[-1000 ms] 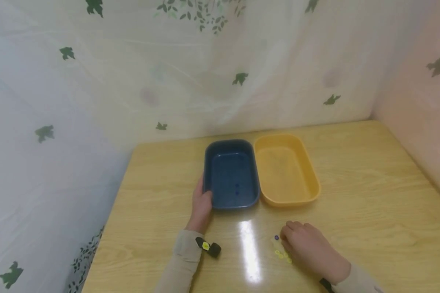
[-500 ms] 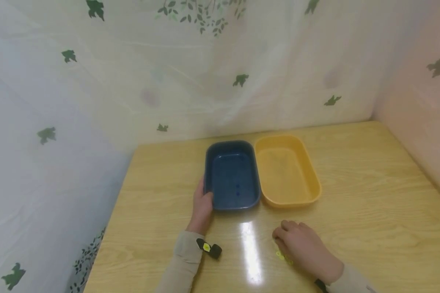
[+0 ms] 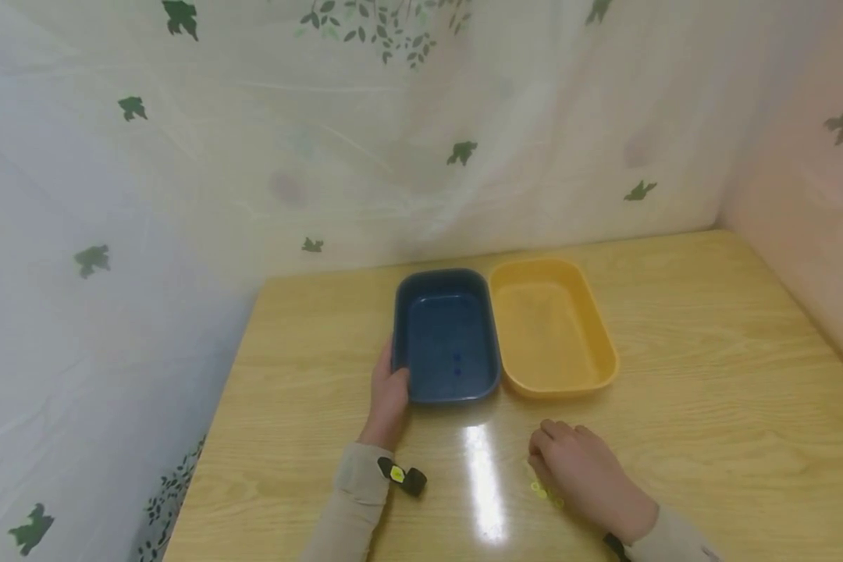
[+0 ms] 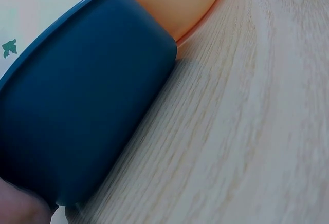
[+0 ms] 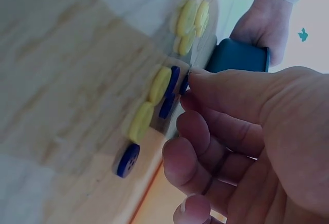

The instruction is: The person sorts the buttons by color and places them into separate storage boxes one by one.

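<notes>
My left hand [image 3: 388,400] grips the near left corner of a dark blue tray [image 3: 444,332], thumb at its side. The left wrist view shows the tray's outer wall [image 4: 92,90] close up. Two small dark blue buttons [image 3: 457,372] lie inside it. Over the table to the right, my right hand [image 3: 585,472] has its thumb and index finger pinched on a blue button [image 5: 184,84]. Around those fingertips lie loose yellow buttons [image 5: 160,86] and blue buttons [image 5: 127,161]. From the head view, the hand covers most of this group.
A yellow tray [image 3: 551,336] stands right beside the blue one. Both rest on a light wooden table [image 3: 709,375]. A pale curtain with green leaf prints [image 3: 461,152] hangs behind it and along both sides.
My right hand shifted left over a blue button, hiding it from the head view, then drew slightly back right. The left hand keeps its grip on the blue tray.
</notes>
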